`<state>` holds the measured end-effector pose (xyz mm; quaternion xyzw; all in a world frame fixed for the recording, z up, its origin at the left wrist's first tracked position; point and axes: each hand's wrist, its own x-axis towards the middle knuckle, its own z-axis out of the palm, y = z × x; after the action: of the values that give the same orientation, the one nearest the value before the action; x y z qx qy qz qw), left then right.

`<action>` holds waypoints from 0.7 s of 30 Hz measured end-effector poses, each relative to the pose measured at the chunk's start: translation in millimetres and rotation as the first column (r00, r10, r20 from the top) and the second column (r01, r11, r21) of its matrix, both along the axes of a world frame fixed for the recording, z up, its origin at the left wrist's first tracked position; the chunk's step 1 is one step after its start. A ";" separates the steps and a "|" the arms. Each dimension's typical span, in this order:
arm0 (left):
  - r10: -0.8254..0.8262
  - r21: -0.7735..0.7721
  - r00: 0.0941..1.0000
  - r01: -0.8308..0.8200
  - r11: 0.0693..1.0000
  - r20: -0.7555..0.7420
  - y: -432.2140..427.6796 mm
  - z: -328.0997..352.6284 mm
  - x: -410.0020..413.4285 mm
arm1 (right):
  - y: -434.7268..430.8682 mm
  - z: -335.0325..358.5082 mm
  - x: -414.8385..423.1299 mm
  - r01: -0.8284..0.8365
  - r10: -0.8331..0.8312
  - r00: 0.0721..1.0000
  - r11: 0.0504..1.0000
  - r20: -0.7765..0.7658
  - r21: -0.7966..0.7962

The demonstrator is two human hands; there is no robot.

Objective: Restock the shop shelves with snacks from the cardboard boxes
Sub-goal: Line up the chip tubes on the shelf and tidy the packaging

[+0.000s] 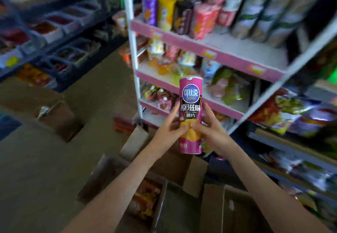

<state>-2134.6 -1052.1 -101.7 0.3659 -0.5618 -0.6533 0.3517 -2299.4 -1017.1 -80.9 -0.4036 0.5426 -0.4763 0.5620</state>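
A tall pink tube of potato crisps (190, 101) stands upright in mid-air in front of the shelf unit. My left hand (169, 129) grips its lower left side, thumb across the front. My right hand (209, 129) grips its lower right side, thumb meeting the left one on the label. Below my arms lie open cardboard boxes (193, 174); one at lower centre holds orange and red snack packets (144, 198). On the upper pink-edged shelf (228, 57) stand several similar tubes in purple, yellow, dark and red (202, 21).
The white-framed shelf unit has a post (132, 37) at its left edge and lower shelves full of snack bags. Dark bins of goods (54, 32) line a rack on the left. Another cardboard box (60, 118) sits on the brown floor. Bagged snacks fill racks at right (291, 116).
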 end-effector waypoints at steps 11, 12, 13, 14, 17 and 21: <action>-0.362 -0.262 0.932 0.350 0.899 0.000 132.3 124.9 -246.5 | 192.2 111.5 -227.9 0.268 -0.311 0.946 0.910 -0.093 -0.315; -0.388 -0.275 0.922 0.375 0.885 0.005 148.5 130.4 -269.1 | 211.0 117.8 -249.4 0.276 -0.325 0.940 0.904 -0.106 -0.325; -0.416 -0.281 0.909 0.405 0.870 0.020 163.0 134.4 -292.7 | 229.3 124.7 -271.0 0.288 -0.341 0.933 0.897 -0.110 -0.336; -0.441 -0.298 0.897 0.430 0.852 0.032 178.0 140.5 -313.3 | 246.5 130.5 -290.5 0.305 -0.361 0.926 0.888 -0.111 -0.345; -0.455 -0.355 0.887 0.453 0.818 0.081 215.0 160.6 -371.1 | 290.4 151.1 -344.3 0.341 -0.408 0.905 0.866 -0.122 -0.366; -0.474 -0.397 0.878 0.459 0.795 0.066 246.7 188.8 -427.4 | 327.7 182.4 -397.8 0.314 -0.412 0.892 0.862 -0.188 -0.399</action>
<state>-2562.0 -805.4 87.1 0.1240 -0.7495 -0.5971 0.2577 -2697.3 -689.4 101.4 -0.4489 0.5840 -0.6062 0.2999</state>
